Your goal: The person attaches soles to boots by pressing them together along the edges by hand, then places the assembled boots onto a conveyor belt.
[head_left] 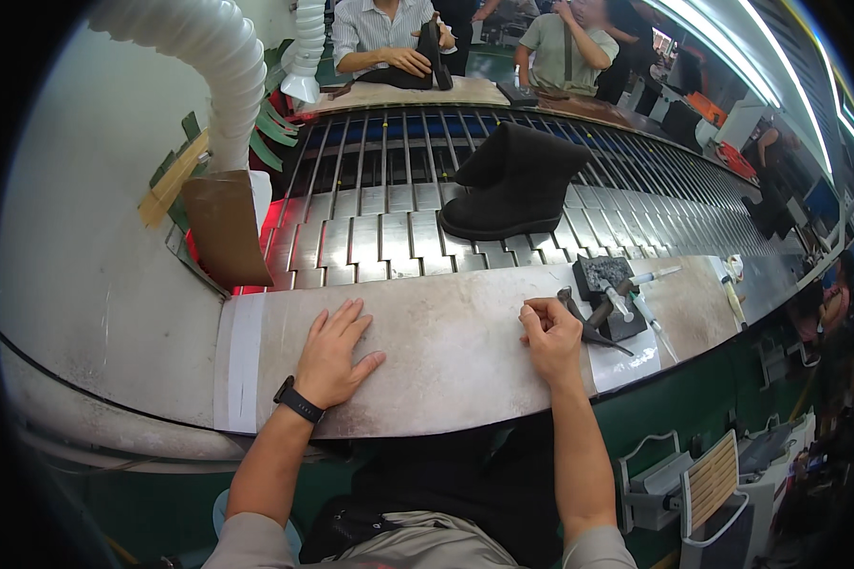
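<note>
My left hand [334,356], with a dark watch on its wrist, lies flat on the pale work board [427,365], fingers spread and nothing under them that I can see. Over the board's right part, my right hand [551,339] is curled, thumb against the fingers; anything inside is hidden. Just right of it rests a dark curved metal tool [593,332]. Beside that stands a dark speckled block [601,272] with slim pale-handled tools [653,276] on and around it. Beyond the board, a black ankle boot [512,190] stands on the conveyor, toe to the left, its shaft folded over.
Metal conveyor slats [380,242] run behind the board. At left hang a white ribbed hose [228,76] and a brown flap [226,228] near a red glow. Across the conveyor a person [389,47] handles a dark boot; another person [565,57] sits beside them.
</note>
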{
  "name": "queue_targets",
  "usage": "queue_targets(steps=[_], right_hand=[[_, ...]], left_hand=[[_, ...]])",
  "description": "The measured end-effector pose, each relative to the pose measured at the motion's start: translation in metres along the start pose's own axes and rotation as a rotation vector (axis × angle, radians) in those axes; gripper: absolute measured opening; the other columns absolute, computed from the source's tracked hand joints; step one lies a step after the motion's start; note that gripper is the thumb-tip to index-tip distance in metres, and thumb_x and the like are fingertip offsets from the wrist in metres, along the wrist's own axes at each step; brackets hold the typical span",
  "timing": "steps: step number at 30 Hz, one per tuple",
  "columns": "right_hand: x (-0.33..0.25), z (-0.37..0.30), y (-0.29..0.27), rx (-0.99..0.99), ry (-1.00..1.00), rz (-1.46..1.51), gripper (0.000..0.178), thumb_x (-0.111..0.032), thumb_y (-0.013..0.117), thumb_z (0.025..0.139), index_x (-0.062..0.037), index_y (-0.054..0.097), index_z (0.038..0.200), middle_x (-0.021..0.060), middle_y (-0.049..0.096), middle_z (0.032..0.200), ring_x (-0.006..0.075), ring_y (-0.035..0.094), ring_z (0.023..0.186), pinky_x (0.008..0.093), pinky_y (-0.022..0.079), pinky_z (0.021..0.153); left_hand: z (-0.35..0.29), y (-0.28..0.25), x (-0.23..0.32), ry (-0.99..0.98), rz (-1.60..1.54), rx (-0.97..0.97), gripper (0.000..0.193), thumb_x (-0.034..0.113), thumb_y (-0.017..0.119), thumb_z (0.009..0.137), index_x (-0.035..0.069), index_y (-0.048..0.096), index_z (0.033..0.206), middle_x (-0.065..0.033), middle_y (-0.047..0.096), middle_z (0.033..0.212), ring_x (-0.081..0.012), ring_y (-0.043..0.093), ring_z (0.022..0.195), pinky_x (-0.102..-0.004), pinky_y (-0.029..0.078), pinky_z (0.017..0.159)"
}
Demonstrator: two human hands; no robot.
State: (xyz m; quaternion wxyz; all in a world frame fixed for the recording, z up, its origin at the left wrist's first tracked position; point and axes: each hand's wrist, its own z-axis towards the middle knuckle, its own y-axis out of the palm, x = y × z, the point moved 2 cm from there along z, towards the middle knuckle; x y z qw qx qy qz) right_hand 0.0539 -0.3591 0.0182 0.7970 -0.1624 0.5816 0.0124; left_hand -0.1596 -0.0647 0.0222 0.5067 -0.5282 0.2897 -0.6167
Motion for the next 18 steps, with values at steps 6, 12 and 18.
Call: queue_targets(steps=[6,12,18], right_hand=[[0.0021,-0.0013,-0.0017,-0.003,-0.006,-0.005,0.023,-0.013,0.075,0.098,0.0091,0.075,0.106,0.0108,0.077,0.084,0.0106,0.067,0.063,0.0273,0.056,0.058],[-0.0001,0.0000,-0.0018,0.004,-0.006,0.034,0.024,-0.013,0.075,0.098,0.0093,0.075,0.106,0.0113,0.076,0.084,0.0109,0.067,0.063,0.0276,0.056,0.059],[0.0006,-0.0009,-0.0022,-0.017,-0.002,0.040,0.024,-0.015,0.075,0.099,0.0083,0.075,0.106,0.0117,0.076,0.085,0.0120,0.069,0.064,0.0282,0.057,0.060]], left_hand=[[0.0011,0.0004,0.0013,0.006,-0.003,-0.008,0.064,0.039,0.078,0.094,-0.001,0.063,0.143,-0.0236,0.052,0.161,-0.0378,0.043,0.154,-0.0568,0.028,0.128],[0.0032,0.0009,0.0004,0.013,0.008,0.000,0.063,0.038,0.078,0.094,0.000,0.063,0.142,-0.0236,0.052,0.161,-0.0381,0.044,0.154,-0.0567,0.028,0.128],[0.0023,0.0008,-0.0002,0.002,0.007,-0.004,0.064,0.039,0.079,0.093,0.000,0.063,0.142,-0.0236,0.052,0.161,-0.0383,0.044,0.154,-0.0564,0.028,0.128]])
